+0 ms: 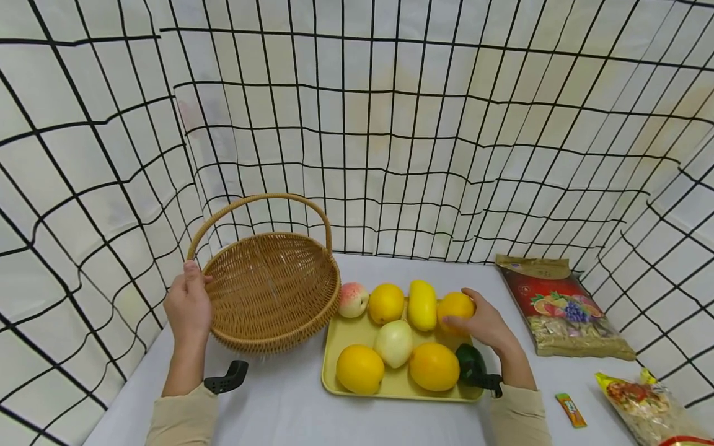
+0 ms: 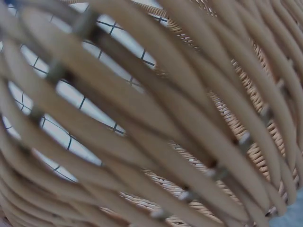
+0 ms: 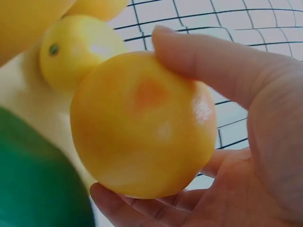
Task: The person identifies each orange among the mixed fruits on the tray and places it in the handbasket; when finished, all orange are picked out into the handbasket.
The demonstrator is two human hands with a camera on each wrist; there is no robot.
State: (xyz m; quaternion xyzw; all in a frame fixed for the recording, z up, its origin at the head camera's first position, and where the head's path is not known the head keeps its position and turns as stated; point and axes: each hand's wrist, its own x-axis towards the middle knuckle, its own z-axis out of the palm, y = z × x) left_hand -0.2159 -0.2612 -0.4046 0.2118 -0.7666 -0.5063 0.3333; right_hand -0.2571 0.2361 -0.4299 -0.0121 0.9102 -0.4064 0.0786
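Observation:
My left hand [image 1: 189, 303] grips a brown wicker basket [image 1: 268, 291] at its left side, by the foot of the arched handle. The basket tilts so its open inside faces me, and nothing lies in it; the left wrist view is filled by its woven strands [image 2: 142, 109]. On the right, my right hand [image 1: 488, 319] holds a round orange [image 1: 454, 308] at the far right corner of a yellow tray [image 1: 390, 393]. Thumb and fingers curl round the orange's [image 3: 142, 125] sides in the right wrist view.
The tray also bears a peach [image 1: 352, 300], a long yellow fruit [image 1: 422, 305], a pale round fruit [image 1: 393, 344], several yellow-orange fruits [image 1: 359, 369] and a dark green fruit [image 1: 470, 360]. Rightward lie a red-gold bag [image 1: 563, 306], a small sachet [image 1: 571, 410] and another bag [image 1: 649, 406]. Black-grid netting surrounds the table.

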